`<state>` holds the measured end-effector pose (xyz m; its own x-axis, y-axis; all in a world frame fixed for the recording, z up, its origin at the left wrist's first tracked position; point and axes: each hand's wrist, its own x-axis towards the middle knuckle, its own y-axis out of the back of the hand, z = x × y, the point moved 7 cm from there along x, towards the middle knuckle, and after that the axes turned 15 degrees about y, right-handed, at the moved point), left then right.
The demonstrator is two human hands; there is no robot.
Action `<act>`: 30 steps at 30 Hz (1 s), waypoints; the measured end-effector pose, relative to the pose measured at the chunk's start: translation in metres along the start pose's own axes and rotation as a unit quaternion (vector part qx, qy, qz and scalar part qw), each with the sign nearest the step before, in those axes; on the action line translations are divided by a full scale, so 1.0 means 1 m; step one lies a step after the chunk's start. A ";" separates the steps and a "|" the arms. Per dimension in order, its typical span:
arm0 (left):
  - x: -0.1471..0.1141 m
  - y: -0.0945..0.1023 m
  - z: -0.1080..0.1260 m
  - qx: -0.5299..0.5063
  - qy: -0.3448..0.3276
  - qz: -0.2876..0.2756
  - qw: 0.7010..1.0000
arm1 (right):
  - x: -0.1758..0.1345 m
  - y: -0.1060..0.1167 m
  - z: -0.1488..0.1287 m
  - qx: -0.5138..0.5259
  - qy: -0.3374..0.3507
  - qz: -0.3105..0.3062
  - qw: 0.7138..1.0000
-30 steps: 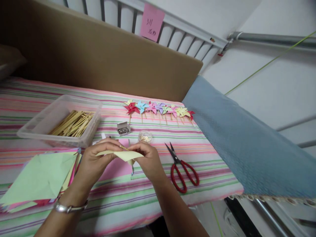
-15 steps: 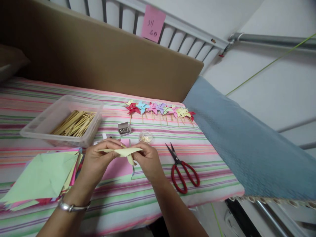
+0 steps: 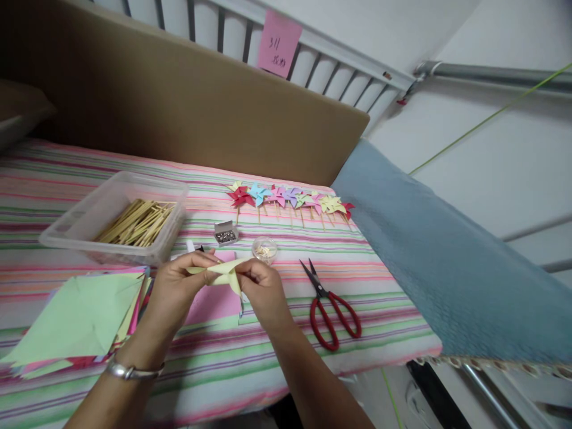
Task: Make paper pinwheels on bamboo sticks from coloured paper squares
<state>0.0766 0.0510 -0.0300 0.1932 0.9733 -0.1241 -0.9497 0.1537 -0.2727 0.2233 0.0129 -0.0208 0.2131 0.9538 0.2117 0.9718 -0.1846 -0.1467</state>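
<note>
Between my two hands is a pale yellow paper pinwheel, its blades partly folded and partly hidden by my fingers. My left hand pinches its left side, thumb in front. My right hand pinches its right edge with thumb and fingers. Below it lies a sheet of pink paper. Just beyond my hands are a small box of metal pins with its lid up and a round clear dish holding small pale pieces.
Red-handled scissors lie on the right of the striped cloth. At left are a plastic box of wooden sticks and a stack of coloured paper. Finished pinwheels line the back, before a brown board.
The yellow pinwheel has turned and its blades sit differently, with the right one now drawn in under my right fingers. My right hand has shifted slightly left.
</note>
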 end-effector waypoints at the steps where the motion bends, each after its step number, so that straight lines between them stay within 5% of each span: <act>1: 0.000 0.000 0.000 -0.001 0.000 0.001 1.000 | 0.000 0.000 0.000 -0.001 0.000 0.001 1.000; 30: 0.000 0.000 -0.005 -0.028 0.022 0.009 0.999 | 0.000 0.001 0.003 -0.026 0.025 -0.001 0.999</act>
<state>0.0773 0.0500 -0.0346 0.1883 0.9671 -0.1713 -0.9380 0.1254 -0.3232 0.2237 0.0135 -0.0234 0.2154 0.9413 0.2599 0.9757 -0.1965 -0.0968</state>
